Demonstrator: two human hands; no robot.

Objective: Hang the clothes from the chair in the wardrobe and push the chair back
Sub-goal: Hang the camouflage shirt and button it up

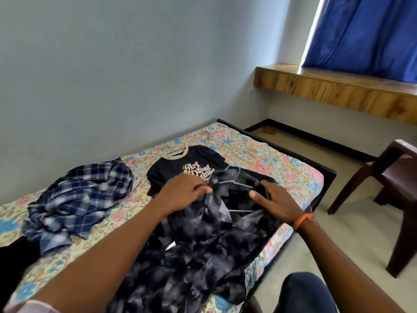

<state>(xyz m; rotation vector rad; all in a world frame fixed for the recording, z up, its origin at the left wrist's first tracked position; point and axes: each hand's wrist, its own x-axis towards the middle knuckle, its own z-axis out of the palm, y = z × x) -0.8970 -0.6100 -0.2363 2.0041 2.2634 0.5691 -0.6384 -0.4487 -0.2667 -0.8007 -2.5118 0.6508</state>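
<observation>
My left hand point(189, 190) pinches a bunch of the dark cloudy shirt point(203, 245) near its collar, with my fingers curled into the cloth. My right hand point(277, 202) lies on the same shirt. Its fingers are partly curled at the thin wire hanger point(239, 184), but I cannot tell if they really hold it. An orange thread point(303, 219) goes around my right wrist.

The cloudy shirt is spread on the bed point(293, 175), along the edge closest to the floor, and it runs down toward the near corner. The hanger sits inside the top of this shirt, and its hook pokes up toward the far end of the bed.

Just past my hands lies a dark T-shirt point(180, 163) with pale letters on the front. It is flat in the middle of the bed, and the cloudy shirt covers its lower part. A blue checked shirt point(83, 199) sits in a crumpled heap near the wall edge of the bed, to the left.

The brown chair point(390, 190) stands on the floor to the right, well apart from the bed. A wooden shelf point(338, 91) sticks out from the wall under a blue curtain point(365, 35).
</observation>
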